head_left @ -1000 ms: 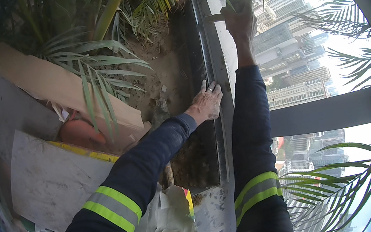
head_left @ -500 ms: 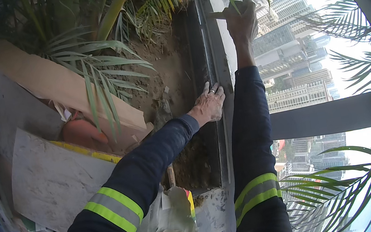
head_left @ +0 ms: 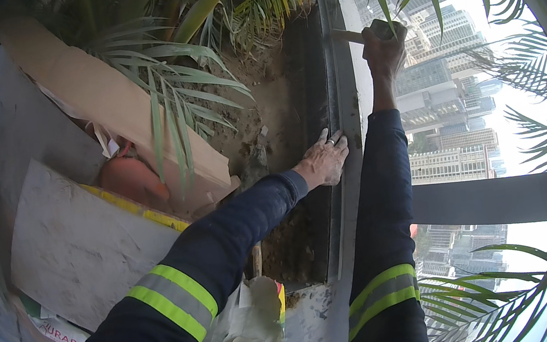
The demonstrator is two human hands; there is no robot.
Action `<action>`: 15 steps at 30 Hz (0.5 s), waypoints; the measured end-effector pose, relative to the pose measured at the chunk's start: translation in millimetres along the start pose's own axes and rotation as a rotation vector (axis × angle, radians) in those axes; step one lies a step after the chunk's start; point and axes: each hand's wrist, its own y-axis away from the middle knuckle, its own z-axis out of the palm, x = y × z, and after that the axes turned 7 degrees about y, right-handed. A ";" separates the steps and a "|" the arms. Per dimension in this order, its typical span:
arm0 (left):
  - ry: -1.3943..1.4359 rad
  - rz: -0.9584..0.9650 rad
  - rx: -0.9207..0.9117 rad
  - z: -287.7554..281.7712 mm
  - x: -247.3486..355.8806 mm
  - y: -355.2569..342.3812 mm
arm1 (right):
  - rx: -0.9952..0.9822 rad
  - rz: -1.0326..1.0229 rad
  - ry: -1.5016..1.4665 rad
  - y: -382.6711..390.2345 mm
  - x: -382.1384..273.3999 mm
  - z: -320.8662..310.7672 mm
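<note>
Resting on the ledge [head_left: 346, 88] beside soil [head_left: 270, 96], left fingers [head_left: 341, 145] spread slightly; right fingers [head_left: 378, 53] grip a tool [head_left: 350, 35], towers [head_left: 454, 35] beyond.

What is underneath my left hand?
Your left hand lies over the dark edge strip, which shows past both sides of it, with brown soil alongside. The part directly beneath is covered.

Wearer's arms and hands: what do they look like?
Left hand and right hand gloveless; ring on a left finger. Long dark navy sleeves, each with a grey band edged in lime-yellow.
</note>
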 end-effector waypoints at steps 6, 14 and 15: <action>-0.002 -0.021 -0.022 -2.0 -0.6 0.2 | -0.072 0.024 -0.003 3.4 -8.0 2.3; -0.037 -0.042 -0.080 -10.8 1.0 -2.7 | -0.111 0.055 -0.024 5.3 -11.1 -2.0; -0.026 -0.033 -0.096 -12.4 1.8 -4.3 | -0.104 0.058 0.004 7.8 -3.7 -7.0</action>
